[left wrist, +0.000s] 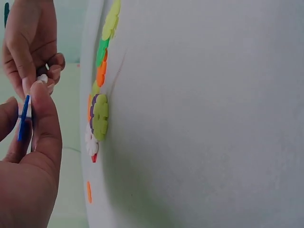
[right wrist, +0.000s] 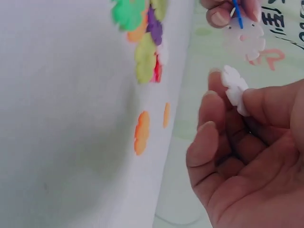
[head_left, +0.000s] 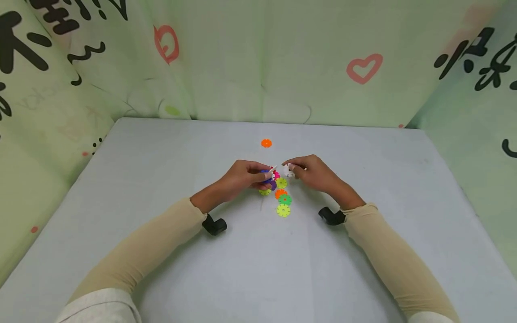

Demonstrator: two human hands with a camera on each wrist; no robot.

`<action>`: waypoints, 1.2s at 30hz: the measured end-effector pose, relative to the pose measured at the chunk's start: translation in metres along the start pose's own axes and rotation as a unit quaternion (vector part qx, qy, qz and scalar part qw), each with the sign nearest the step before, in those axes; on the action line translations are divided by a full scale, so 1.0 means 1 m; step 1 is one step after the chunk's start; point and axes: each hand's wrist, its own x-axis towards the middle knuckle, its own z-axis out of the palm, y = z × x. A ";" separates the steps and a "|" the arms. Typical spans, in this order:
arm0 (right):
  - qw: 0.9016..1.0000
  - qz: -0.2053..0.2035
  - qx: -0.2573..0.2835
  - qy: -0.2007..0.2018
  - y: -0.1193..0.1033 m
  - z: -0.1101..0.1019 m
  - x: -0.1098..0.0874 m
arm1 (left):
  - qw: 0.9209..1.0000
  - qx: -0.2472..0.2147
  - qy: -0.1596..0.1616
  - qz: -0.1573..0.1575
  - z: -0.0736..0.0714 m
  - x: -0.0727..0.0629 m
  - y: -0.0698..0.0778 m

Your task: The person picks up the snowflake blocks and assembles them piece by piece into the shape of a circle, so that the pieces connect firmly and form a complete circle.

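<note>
Above the small pile, my left hand pinches a blue notched plastic disc between thumb and fingers. A white disc stands out from the blue one, set crosswise to it. My right hand pinches another white notched disc between thumb and forefinger, close to the left hand and a small gap away from its pieces. In the left wrist view this disc is mostly covered by the fingers. Below the hands lie a purple disc, a pink disc and a yellow-green disc.
Nearer me, an orange disc, a green disc and a yellow-green disc overlap in a short row. One orange disc lies apart toward the back of the white table. A printed curtain hangs behind the table.
</note>
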 end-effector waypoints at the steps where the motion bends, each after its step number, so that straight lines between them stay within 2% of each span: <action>1: 1.000 0.007 0.019 0.004 -0.001 0.000 0.001 | 1.000 -0.002 -0.005 0.004 0.000 0.000 0.000; 7: 0.993 0.063 0.097 0.030 -0.006 -0.001 0.003 | 1.000 0.009 -0.008 0.007 0.002 0.001 0.001; 14: 0.989 0.085 0.114 0.039 -0.007 0.001 0.004 | 0.999 0.049 -0.001 0.004 0.002 0.000 0.002; 17: 0.989 0.077 0.125 0.033 -0.007 0.001 0.003 | 0.998 0.059 0.002 0.002 0.002 0.000 0.001; 26: 0.989 0.006 0.143 -0.033 -0.002 0.001 0.001 | 0.999 0.038 -0.011 0.016 -0.001 -0.001 0.000; 33: 0.987 -0.003 0.156 -0.022 -0.006 0.005 0.001 | 0.996 0.061 -0.041 0.046 -0.007 -0.004 0.004; 36: 0.987 -0.006 0.159 -0.020 -0.007 0.006 -0.001 | 0.996 0.063 -0.045 0.052 -0.009 -0.005 0.007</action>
